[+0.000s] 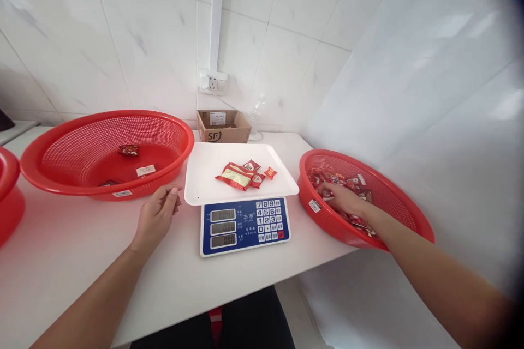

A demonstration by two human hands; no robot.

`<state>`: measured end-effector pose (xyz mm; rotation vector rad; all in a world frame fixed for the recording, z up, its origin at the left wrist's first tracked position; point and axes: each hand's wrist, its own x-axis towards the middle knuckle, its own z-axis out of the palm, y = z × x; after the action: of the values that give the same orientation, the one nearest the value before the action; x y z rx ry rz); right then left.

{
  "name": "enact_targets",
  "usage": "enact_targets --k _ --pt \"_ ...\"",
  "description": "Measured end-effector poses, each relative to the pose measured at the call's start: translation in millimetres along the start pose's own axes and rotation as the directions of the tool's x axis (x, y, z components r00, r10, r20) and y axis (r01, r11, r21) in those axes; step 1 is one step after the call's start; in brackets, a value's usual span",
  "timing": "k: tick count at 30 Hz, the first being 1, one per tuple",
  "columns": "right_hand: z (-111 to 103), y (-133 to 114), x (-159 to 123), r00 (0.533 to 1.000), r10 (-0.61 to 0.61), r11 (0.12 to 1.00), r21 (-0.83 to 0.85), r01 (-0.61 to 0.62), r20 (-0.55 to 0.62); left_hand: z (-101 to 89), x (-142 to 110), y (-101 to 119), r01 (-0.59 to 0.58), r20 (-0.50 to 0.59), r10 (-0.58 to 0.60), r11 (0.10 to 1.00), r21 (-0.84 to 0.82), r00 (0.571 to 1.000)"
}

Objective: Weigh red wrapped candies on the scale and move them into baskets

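My left hand (158, 215) hangs over the table just left of the scale, its fingers curled in and nothing visible in them. My right hand (341, 198) reaches into the right red basket (403, 210), among small red snack packets (338, 179); its fingertips are partly hidden there. Between the hands stands a blue-and-white digital scale (245, 248) with a white tray (200, 174). On the tray lie a larger red packet with a pale green panel (237, 175), two dark red packets (257, 180) and a tiny orange-red packet (270, 173).
A large red basket (172, 147) at the left holds a few packets (128, 150) and a pale label-like piece (146, 170). Another red basket (10, 202) is cut off at the left edge. Behind the scale sits a cardboard box (229, 134), below a wall socket (213, 82).
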<state>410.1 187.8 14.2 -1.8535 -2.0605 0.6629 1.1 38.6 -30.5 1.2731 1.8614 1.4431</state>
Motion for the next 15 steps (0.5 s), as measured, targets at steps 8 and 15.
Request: enact_targets --k 8,15 --pt "-35 -7 3 0.988 0.072 0.821 0.570 0.020 -0.138 -1.2 2 -2 0.000 -0.020 0.001 0.999 0.038 1.000" --pt "-21 -77 -11 0.981 -0.193 0.789 0.592 0.166 -0.018 -1.7 3 -4 -0.009 -0.021 0.009 0.999 0.037 1.000"
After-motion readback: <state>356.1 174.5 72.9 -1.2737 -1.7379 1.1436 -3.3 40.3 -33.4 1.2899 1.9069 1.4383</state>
